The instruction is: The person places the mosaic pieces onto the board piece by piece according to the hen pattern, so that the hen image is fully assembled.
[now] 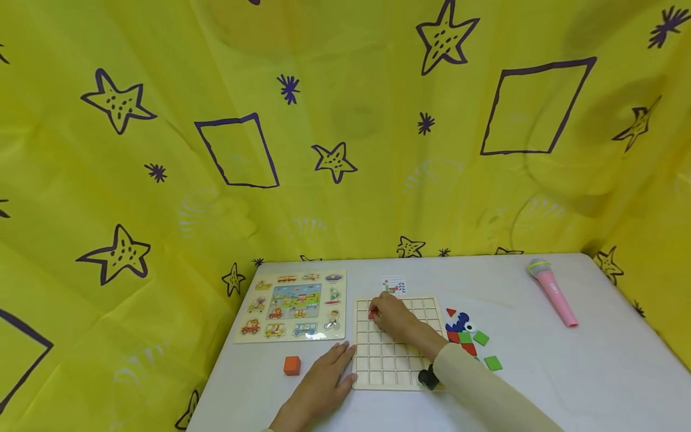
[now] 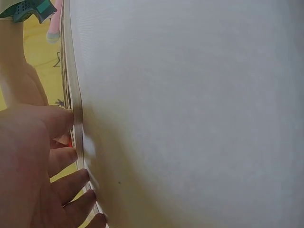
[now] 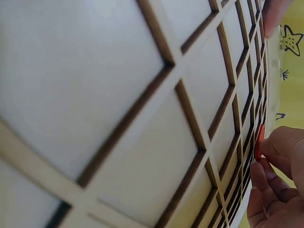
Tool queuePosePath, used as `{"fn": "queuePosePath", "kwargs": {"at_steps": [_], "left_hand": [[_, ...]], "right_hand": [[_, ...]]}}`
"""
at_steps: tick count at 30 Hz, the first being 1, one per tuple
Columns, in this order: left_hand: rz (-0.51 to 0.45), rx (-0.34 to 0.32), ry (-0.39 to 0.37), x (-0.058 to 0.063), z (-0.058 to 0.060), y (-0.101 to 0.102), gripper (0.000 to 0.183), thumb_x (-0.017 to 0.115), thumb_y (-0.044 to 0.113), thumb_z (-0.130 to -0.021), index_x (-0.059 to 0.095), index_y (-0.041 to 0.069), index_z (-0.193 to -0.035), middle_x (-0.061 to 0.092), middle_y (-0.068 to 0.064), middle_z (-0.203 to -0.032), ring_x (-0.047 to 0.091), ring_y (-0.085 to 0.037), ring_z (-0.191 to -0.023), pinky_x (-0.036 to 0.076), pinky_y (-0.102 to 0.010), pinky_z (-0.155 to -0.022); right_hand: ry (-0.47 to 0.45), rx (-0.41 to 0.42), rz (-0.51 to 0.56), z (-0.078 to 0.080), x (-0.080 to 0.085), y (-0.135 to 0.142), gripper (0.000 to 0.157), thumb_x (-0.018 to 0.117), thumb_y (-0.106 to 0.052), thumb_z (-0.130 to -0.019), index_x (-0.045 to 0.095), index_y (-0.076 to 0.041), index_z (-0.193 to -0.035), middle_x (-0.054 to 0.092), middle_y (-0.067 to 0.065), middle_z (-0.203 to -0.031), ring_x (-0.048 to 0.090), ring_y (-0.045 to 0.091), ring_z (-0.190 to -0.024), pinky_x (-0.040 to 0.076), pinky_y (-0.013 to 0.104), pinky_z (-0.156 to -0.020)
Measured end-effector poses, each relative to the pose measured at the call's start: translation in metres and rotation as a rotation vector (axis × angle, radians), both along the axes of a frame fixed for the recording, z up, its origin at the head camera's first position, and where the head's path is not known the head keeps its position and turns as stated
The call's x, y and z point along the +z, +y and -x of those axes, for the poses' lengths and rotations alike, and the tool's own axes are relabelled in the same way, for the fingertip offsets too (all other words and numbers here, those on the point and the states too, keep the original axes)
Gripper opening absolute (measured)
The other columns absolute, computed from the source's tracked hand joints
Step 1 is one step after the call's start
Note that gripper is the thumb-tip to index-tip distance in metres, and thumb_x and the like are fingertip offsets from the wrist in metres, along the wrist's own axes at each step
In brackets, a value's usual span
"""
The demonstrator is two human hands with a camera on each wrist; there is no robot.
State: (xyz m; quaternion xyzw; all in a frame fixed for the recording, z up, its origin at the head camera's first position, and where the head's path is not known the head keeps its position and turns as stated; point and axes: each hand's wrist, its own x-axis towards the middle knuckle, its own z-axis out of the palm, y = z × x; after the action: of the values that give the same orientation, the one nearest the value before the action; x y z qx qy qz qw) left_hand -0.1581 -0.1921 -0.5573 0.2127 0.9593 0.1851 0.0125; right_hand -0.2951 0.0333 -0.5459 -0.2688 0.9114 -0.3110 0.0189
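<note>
A light wooden grid board (image 1: 374, 363) with square cells lies on the white table. My right hand (image 1: 393, 315) reaches over it and pinches a small red tile (image 3: 259, 142) between thumb and finger, at the upper left cells. The hand and forearm cover part of the board's right side. My left hand (image 1: 326, 378) rests beside the board's left edge, its fingers extended and the fingertips at the rim; the left wrist view shows those fingers (image 2: 71, 185) along the side. Behind the board lies a small pattern card (image 1: 394, 285) with a coloured figure on a grid.
Loose red, green and blue pieces (image 1: 465, 337) lie right of the board, with a green square (image 1: 493, 363) nearer me. An orange cube (image 1: 292, 365) sits left of my left hand. A vehicle picture puzzle (image 1: 294, 306) lies back left, a pink toy microphone (image 1: 556, 297) far right.
</note>
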Motion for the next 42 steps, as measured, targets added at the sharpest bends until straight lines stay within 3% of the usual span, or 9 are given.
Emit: {"fn": "queuePosePath", "kwargs": {"at_steps": [11,20,27,33,42], "left_hand": [[0.016,0.022,-0.053,-0.002,0.002,0.001,0.061,0.059,0.04,-0.107,0.045,0.017,-0.162,0.045,-0.006,-0.166,0.043,-0.031,-0.153,0.041,-0.052,-0.122],[0.008,0.013,-0.038,0.001,0.0,0.003,0.06,0.059,0.039,-0.107,0.046,0.015,-0.161,0.045,-0.009,-0.165,0.044,-0.033,-0.152,0.041,-0.053,-0.122],[0.001,0.013,-0.031,0.004,-0.001,0.004,0.059,0.061,0.037,-0.106,0.048,0.013,-0.159,0.047,-0.01,-0.164,0.045,-0.034,-0.151,0.042,-0.054,-0.121],[0.011,0.024,-0.053,0.0,0.0,0.003,0.06,0.059,0.039,-0.107,0.046,0.015,-0.161,0.044,-0.007,-0.166,0.042,-0.032,-0.153,0.041,-0.054,-0.122],[0.023,0.032,-0.066,0.0,0.001,0.003,0.061,0.058,0.039,-0.107,0.044,0.016,-0.162,0.043,-0.007,-0.167,0.04,-0.032,-0.154,0.039,-0.053,-0.123]], "right_hand": [[0.054,0.057,-0.035,0.0,0.0,0.004,0.007,0.074,-0.005,-0.098,0.069,-0.009,-0.102,0.061,0.001,-0.097,0.057,0.015,-0.09,0.055,0.038,-0.082],[0.106,0.065,-0.052,-0.002,0.001,0.008,0.006,0.074,-0.002,-0.096,0.074,-0.006,-0.1,0.062,0.003,-0.101,0.063,0.022,-0.097,0.058,0.041,-0.087],[0.065,0.045,-0.05,-0.005,0.005,0.017,0.008,0.072,-0.005,-0.099,0.078,-0.006,-0.104,0.062,0.005,-0.107,0.065,0.023,-0.1,0.059,0.043,-0.09],[0.021,-0.025,-0.091,-0.003,0.008,0.048,0.011,0.07,-0.01,-0.102,0.077,-0.007,-0.109,0.063,0.005,-0.108,0.062,0.023,-0.102,0.058,0.046,-0.093],[-0.047,-0.178,-0.069,0.007,0.003,0.122,0.021,0.071,-0.01,-0.098,0.07,-0.004,-0.118,0.064,0.013,-0.111,0.062,0.026,-0.098,0.058,0.052,-0.091]]}}
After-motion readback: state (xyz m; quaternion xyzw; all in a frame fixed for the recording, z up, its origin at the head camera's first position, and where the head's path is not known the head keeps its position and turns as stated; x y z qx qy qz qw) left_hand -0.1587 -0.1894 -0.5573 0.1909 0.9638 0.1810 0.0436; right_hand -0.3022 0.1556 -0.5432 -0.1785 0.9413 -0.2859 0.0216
